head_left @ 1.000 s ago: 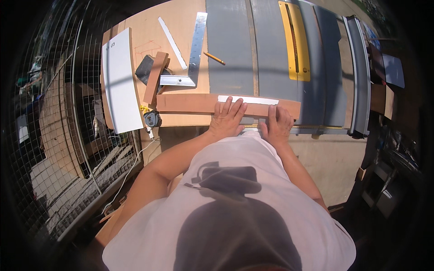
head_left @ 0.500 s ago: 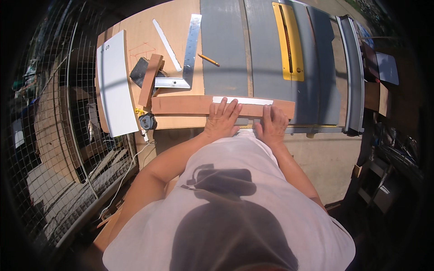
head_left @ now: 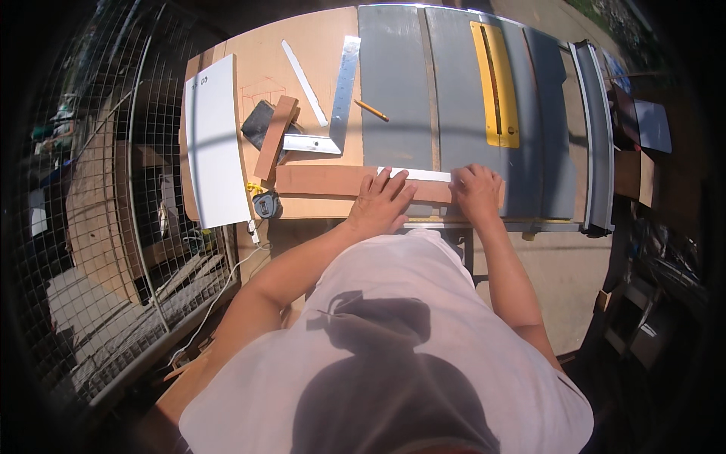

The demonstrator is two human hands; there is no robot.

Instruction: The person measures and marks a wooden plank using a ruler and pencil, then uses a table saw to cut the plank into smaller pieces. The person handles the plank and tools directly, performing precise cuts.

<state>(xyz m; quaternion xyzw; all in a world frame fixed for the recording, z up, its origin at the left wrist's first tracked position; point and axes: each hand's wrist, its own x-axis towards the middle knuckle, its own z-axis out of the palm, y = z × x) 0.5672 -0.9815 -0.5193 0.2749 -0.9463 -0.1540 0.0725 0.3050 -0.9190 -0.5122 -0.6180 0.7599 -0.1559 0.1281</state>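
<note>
A reddish-brown wooden board point(head_left: 321, 181) lies crosswise along the near edge of the table. On its far side rests a narrow white strip point(head_left: 423, 175), perhaps paper. My left hand point(head_left: 380, 203) lies on the board with spread fingers, fingertips touching the strip's left part. At the strip's right end, my right hand point(head_left: 478, 189) has its fingers bent and drawn together on that end; the thumb is mostly hidden.
Left on the table are a white panel point(head_left: 217, 144), a tape measure point(head_left: 266, 204), a small wood block point(head_left: 276, 138), a metal square point(head_left: 346, 91) and another white strip point(head_left: 305, 83). A pencil point(head_left: 372, 110) and a yellow slotted insert point(head_left: 496, 83) sit on the grey tabletop.
My right hand has gone from lying fairly flat to bent fingers over the strip's right end. The left hand stays on the board. The whole view has shifted slightly.
</note>
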